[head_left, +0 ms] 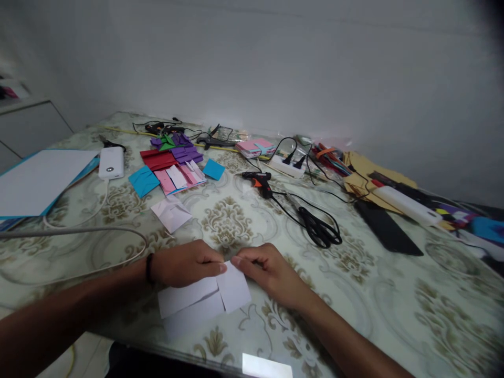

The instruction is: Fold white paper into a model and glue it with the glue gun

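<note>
Near the front edge of the counter (374,310), the head view shows folded white paper (235,290) between two hands. The left hand (185,264) clamps its upper edge under the thumb; the right hand (273,272) pinches it just beside. Beyond them lie a pale folded piece (171,214), a glue gun (260,182) and a dark phone (388,228).

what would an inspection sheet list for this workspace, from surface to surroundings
Surface: pale table with brown floral pattern
Work: folded white paper at the table's near side
Clutter: black-and-orange glue gun, black rectangular slab, red folded paper
Hands: bare left hand and right hand, close together, pinch the white paper's far edge
Cables: black coiled cord beside the glue gun; white cable from white box-shaped device
Surroundings: plain grey wall
</note>
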Available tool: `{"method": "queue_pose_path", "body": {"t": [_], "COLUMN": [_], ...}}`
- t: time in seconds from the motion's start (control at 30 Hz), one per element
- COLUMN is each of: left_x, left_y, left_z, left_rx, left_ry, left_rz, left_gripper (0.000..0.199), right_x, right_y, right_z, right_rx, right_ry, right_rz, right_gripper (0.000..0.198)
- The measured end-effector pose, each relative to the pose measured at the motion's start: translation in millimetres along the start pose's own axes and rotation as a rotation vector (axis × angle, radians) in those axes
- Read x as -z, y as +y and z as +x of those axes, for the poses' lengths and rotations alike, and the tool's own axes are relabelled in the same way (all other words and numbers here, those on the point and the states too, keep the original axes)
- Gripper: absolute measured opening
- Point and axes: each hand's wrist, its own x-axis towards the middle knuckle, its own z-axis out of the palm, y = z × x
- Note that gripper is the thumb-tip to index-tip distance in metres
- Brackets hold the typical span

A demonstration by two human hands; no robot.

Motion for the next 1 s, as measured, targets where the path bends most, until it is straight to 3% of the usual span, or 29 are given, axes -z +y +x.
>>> {"method": "queue_pose_path", "body": {"t": [0.3, 0.73, 1.0], "left_x": [-1.6, -2.5, 2.0], "left_y": [-5.6, -13.1, -6.8], "left_z": [2.1, 2.5, 1.0], "left_rx": [0.065, 0.122, 0.097], "left_ry": [0.144, 0.066, 0.102], "left_rz": [0.082, -0.002, -0.036], "left_gripper": [0.042, 0.042, 0.042], "right_x": [-3.6, -10.4, -3.9], "right_y": [5.2, 3.6, 3.2], "right_z": [1.5, -0.5, 1.9], "right_rx": [-0.041, -0.025, -0.005], "right_ry": [0.032, 0.064, 0.083], "right_rz": [-0.061, -0.149, -0.111], "right_gripper": [0.048, 0.045, 0.048]}}
